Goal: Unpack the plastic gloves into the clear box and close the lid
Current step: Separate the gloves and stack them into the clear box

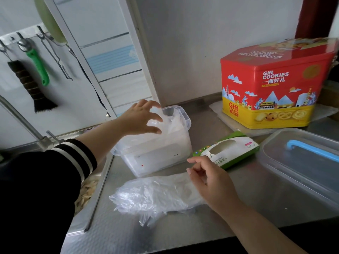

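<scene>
A small clear box (pixel 156 158) stands open on the steel counter (pixel 119 233), partly filled with crumpled plastic gloves (pixel 174 121). My left hand (pixel 141 118) reaches over the box's far left corner, fingers and thumb curved round a wad of gloves at the top. A loose stack of clear gloves (pixel 156 195) lies on the counter in front of the box. My right hand (pixel 211 180) rests on the right end of that stack with loosely curled fingers. The green-and-white glove carton (pixel 236 147) lies to the right of the box, its slot showing empty.
A big clear plastic container with a blue handle (pixel 302 162) sits at the right edge. A red-and-yellow cookie tin (pixel 271 85) stands at the back right. The sink edge (pixel 99 195) and tap are to the left, with utensils hanging on the wall.
</scene>
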### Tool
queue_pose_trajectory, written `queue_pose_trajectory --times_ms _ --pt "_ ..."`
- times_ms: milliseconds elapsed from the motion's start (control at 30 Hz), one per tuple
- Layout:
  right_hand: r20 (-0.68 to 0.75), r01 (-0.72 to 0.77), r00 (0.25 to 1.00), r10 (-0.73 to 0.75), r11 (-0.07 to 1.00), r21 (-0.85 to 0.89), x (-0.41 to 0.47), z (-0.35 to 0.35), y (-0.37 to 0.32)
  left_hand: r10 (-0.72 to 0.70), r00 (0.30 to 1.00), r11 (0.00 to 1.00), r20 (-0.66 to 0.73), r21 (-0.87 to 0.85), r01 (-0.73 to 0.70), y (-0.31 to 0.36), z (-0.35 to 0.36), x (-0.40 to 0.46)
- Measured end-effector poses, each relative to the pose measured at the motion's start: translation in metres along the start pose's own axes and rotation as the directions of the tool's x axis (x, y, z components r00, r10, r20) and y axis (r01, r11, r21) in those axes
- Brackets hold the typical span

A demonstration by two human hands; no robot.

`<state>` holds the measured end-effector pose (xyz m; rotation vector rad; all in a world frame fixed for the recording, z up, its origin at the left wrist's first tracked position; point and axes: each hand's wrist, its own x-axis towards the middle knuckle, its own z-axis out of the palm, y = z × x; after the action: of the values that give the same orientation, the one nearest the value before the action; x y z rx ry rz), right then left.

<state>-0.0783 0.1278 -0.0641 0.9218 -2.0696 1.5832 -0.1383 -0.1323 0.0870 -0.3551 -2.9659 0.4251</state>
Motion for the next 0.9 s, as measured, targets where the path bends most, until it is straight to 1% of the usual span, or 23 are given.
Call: queue_pose_trajectory --times_ms 67,167,234,267,300,334,367,400,434,467,534,567,601,634,701,767,801,834,901 --pt "0.001 0.012 1.0 -0.012 1.0 -0.026 0.0 0.0 0.0 -0.025 0.998 1.0 -0.056 0.009 0.026 -0.001 -0.007 -0.001" --pt "0.094 0.047 0.995 -0.038 0.994 -0.101 0.001 -0.001 0.002 -0.16 0.98 0.987 -0.123 -0.056 0.154 0.003 -0.014 -0.005" --pt "0.188 0.056 0.982 -0.024 0.985 -0.165 0.0 -0.001 0.004 -0.228 0.936 0.969 -0.268 -0.159 0.19 0.017 -0.019 -0.012" --pt "0.232 0.056 0.973 -0.01 0.98 -0.191 -0.002 0.0 0.005 -0.231 0.904 0.963 -0.358 -0.216 0.161 0.029 -0.022 -0.019" --pt "0.267 0.051 0.964 0.007 0.976 -0.21 -0.002 0.001 0.006 -0.213 0.876 0.959 -0.432 -0.266 0.102 0.043 -0.026 -0.026" --pt "0.288 0.046 0.957 0.02 0.975 -0.22 -0.003 0.002 0.006 -0.173 0.859 0.956 -0.483 -0.293 0.028 0.059 -0.027 -0.035" --pt "0.284 0.048 0.959 0.018 0.974 -0.222 -0.002 0.003 0.006 -0.115 0.853 0.958 -0.508 -0.284 -0.04 0.075 -0.026 -0.044" --pt "0.26 0.058 0.966 0.002 0.974 -0.22 -0.002 0.004 0.007 -0.05 0.856 0.965 -0.514 -0.247 -0.092 0.091 -0.023 -0.054" --pt "0.216 0.07 0.976 -0.022 0.974 -0.217 -0.001 0.005 0.008 -0.004 0.873 0.969 -0.488 -0.217 -0.117 0.105 -0.017 -0.062" --pt "0.171 0.08 0.984 -0.044 0.974 -0.213 0.0 0.006 0.01 0.001 0.91 0.968 -0.414 -0.227 -0.104 0.117 -0.012 -0.07" --pt "0.114 0.097 0.991 -0.074 0.972 -0.213 0.001 0.007 0.012 -0.069 0.98 0.955 -0.188 -0.297 0.011 0.133 0.0 -0.082" --pt "0.098 0.103 0.992 -0.083 0.971 -0.217 0.003 0.007 0.012 -0.094 0.992 0.947 -0.083 -0.314 0.064 0.135 0.008 -0.084" --pt "0.079 0.109 0.992 -0.094 0.97 -0.219 0.004 0.007 0.012 -0.099 0.995 0.939 -0.012 -0.332 0.09 0.136 0.016 -0.086" --pt "0.052 0.118 0.993 -0.109 0.969 -0.218 0.005 0.006 0.011 -0.096 0.995 0.931 0.025 -0.353 0.099 0.136 0.021 -0.088" --pt "-0.009 0.143 0.989 -0.148 0.968 -0.208 0.007 0.006 0.009 -0.109 0.994 0.915 -0.017 -0.392 0.094 0.135 0.025 -0.09" --pt "-0.052 0.142 0.987 -0.152 0.976 -0.164 0.005 0.004 0.005 -0.123 0.985 0.898 -0.119 -0.436 0.06 0.134 0.026 -0.091" --pt "-0.063 0.122 0.989 -0.13 0.985 -0.125 0.004 0.003 0.003 -0.116 0.98 0.893 -0.164 -0.448 0.031 0.134 0.024 -0.091" --pt "-0.063 0.078 0.995 -0.083 0.994 -0.072 0.003 0.001 0.001 -0.111 0.973 0.89 -0.201 -0.457 0.007 0.134 0.019 -0.09" --pt "-0.014 -0.069 0.997 0.07 0.997 0.028 0.002 -0.002 -0.004 -0.125 0.962 0.876 -0.243 -0.483 -0.008 0.132 0.01 -0.089"
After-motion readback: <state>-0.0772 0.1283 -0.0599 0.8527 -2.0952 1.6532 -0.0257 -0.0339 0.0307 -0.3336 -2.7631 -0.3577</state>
